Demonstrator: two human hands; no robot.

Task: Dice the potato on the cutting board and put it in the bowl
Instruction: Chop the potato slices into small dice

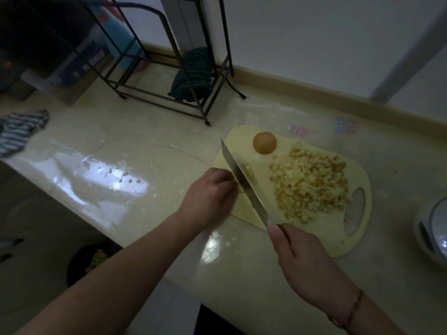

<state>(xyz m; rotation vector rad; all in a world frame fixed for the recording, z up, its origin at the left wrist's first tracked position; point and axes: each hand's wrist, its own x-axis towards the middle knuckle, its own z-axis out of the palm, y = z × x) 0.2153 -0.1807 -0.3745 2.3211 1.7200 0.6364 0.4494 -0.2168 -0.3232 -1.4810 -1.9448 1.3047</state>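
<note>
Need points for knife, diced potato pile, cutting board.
knife (244, 187), head view, middle of the blade.
diced potato pile (312, 184), head view, centre of the heap.
cutting board (242, 136), head view, bare far corner.

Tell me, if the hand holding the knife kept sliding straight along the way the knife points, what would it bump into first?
Probably the left hand: the right hand points the knife up the cutting board, with the left fingers beside the blade. Depth is unclear, so it might pass them.
</note>
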